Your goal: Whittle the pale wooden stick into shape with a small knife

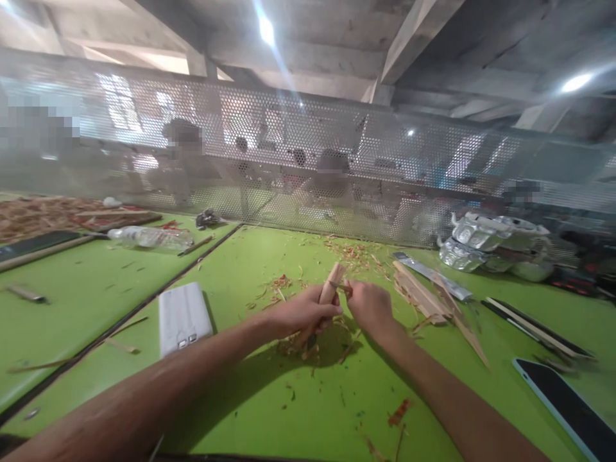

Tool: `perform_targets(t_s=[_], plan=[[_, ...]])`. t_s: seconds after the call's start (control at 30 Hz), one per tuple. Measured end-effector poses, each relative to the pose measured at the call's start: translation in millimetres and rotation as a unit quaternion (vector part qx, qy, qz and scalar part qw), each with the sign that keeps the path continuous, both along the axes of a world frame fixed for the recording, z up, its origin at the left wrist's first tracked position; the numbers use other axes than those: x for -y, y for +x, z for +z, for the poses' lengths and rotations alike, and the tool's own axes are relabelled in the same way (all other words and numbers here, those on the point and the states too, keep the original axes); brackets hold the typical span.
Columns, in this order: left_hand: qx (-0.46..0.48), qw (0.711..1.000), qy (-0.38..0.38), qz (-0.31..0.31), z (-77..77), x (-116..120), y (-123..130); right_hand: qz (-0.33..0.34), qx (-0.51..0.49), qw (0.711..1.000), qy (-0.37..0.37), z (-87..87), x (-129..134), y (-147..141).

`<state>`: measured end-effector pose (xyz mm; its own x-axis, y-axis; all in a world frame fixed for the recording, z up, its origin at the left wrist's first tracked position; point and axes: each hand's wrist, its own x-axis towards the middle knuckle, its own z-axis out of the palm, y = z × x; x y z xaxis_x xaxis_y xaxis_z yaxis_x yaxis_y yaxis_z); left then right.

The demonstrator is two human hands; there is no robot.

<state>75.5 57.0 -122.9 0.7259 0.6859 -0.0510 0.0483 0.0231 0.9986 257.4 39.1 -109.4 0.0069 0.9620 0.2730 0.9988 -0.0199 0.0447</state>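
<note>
Left hand (301, 314) grasps a wooden stick (330, 285), right hand (368, 308) clenched beside it, wood strips (423, 295) nearby.

A workshop with shared benches: a long green surface (269, 398) littered with wood shavings (356, 253) and cut wooden strips (423, 295), a perforated metal screen (308, 154) dividing rows where other people sit, bare concrete beams overhead

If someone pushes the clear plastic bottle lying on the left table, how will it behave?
The plastic bottle lies on its side, so it would probably roll easily. It looks mostly empty, hence likely light. Its thin clear wall may dent when squeezed.
</note>
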Motion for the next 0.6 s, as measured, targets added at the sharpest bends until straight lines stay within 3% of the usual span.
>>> perform_targets(t_s=[0.17,0.37,0.6], plan=[[0.022,1.0,0.0,0.001,-9.2,3,7,-0.029,0.041,0.999,-0.005,-0.2,-5,-1],[0.008,0.999,0.01,0.049,-4.3,14,11,-0.053,0.021,0.998,-0.038,5.4,-12,-1],[-0.016,0.995,0.019,0.098,-1.6,4,6,-0.05,0.013,0.996,-0.07,8.1,-34,-13]])
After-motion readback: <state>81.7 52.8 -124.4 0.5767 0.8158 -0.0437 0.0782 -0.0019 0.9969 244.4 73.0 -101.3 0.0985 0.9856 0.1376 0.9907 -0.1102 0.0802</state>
